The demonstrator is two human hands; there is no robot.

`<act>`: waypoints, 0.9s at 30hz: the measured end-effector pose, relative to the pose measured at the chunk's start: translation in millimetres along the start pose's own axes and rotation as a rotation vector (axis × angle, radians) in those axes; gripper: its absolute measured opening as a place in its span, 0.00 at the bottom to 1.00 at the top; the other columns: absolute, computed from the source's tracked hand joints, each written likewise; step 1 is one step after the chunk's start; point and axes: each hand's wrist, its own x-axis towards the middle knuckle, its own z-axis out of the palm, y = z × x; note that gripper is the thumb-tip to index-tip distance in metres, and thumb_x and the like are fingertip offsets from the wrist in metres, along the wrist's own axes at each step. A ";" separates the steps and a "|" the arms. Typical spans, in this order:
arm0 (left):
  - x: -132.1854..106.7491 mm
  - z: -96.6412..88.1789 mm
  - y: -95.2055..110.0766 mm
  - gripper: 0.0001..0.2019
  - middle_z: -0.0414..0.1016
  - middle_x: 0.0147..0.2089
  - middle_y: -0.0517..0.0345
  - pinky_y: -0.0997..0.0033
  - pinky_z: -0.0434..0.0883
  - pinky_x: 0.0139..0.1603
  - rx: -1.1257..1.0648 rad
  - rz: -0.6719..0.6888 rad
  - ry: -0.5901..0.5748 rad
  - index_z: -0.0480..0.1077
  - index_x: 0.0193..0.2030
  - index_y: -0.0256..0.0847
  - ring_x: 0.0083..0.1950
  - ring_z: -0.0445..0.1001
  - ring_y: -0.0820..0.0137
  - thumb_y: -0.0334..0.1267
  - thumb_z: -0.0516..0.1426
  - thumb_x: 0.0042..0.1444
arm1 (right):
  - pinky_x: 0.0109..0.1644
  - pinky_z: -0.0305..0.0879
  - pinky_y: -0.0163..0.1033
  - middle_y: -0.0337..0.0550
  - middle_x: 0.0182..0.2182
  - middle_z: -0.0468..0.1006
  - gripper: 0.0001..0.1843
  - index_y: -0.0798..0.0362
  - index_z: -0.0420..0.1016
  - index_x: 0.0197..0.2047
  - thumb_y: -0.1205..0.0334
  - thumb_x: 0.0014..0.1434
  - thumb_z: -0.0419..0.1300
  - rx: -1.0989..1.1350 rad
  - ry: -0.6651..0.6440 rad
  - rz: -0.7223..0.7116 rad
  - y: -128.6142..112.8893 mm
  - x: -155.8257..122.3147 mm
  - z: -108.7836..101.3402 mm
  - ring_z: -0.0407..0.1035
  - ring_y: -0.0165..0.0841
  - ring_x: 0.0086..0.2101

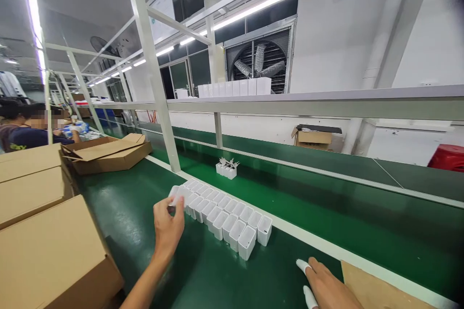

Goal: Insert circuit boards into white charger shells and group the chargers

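Note:
My left hand (168, 227) has its thumb and fingers closed on a white plastic box (180, 193), slightly blurred, at the far left end of a double row of similar boxes. These open-topped white boxes (229, 227) stand upright side by side on the green table (134, 231). My right hand (326, 282) is low at the right, apart from the boxes, with white covers on two fingertips. Its visible fingers are spread and hold nothing. Just right of it lies a flat brown board (384, 289).
Large cardboard cartons (47, 256) line the left side, with an open carton (108, 154) beyond. A few white boxes with grey parts (227, 168) stand on the green belt (290, 198). A white post (154, 67) rises behind the rows. People (36, 130) sit far left.

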 end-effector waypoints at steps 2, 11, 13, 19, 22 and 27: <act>-35.9 -9.0 32.6 0.19 0.73 0.44 0.52 0.57 0.76 0.49 -0.130 0.235 -0.169 0.71 0.39 0.43 0.46 0.75 0.59 0.56 0.54 0.68 | 0.61 0.76 0.50 0.60 0.68 0.67 0.33 0.56 0.76 0.64 0.76 0.55 0.60 0.031 0.022 0.017 -1.8 -2.1 -1.2 0.68 0.58 0.63; -142.1 27.7 93.4 0.11 0.77 0.54 0.47 0.48 0.75 0.50 -0.198 0.991 -0.348 0.66 0.33 0.40 0.59 0.73 0.48 0.31 0.65 0.61 | 0.72 0.62 0.53 0.64 0.72 0.57 0.37 0.62 0.65 0.72 0.76 0.59 0.57 -0.028 -0.193 0.105 -27.7 -8.2 -41.1 0.58 0.55 0.69; -138.3 39.8 88.5 0.17 0.77 0.53 0.47 0.44 0.77 0.48 -0.129 0.966 -0.339 0.66 0.33 0.40 0.56 0.74 0.45 0.33 0.72 0.55 | 0.72 0.62 0.52 0.63 0.72 0.59 0.37 0.61 0.66 0.72 0.75 0.59 0.58 -0.030 -0.172 0.103 -27.1 -8.3 -40.4 0.58 0.55 0.69; -112.9 29.2 61.9 0.37 0.73 0.56 0.46 0.47 0.83 0.46 -0.073 0.849 -0.507 0.69 0.56 0.45 0.52 0.78 0.49 0.42 0.80 0.42 | 0.70 0.65 0.53 0.61 0.71 0.62 0.36 0.59 0.70 0.69 0.74 0.57 0.60 0.054 -0.101 0.074 -14.1 -8.6 -25.4 0.61 0.55 0.68; -94.7 16.4 40.3 0.29 0.68 0.61 0.49 0.56 0.82 0.36 0.024 0.626 -0.610 0.65 0.61 0.51 0.41 0.80 0.59 0.35 0.69 0.56 | 0.69 0.66 0.54 0.63 0.71 0.62 0.35 0.62 0.70 0.69 0.73 0.57 0.59 0.056 -0.078 0.060 -8.8 -7.3 -21.0 0.62 0.56 0.68; -77.0 14.4 13.1 0.22 0.62 0.66 0.49 0.54 0.82 0.50 -0.067 0.436 -0.739 0.62 0.63 0.53 0.47 0.79 0.63 0.31 0.51 0.64 | 0.64 0.72 0.56 0.63 0.69 0.67 0.32 0.60 0.74 0.65 0.74 0.57 0.57 0.023 -0.026 0.058 -10.6 -5.6 -9.4 0.66 0.58 0.65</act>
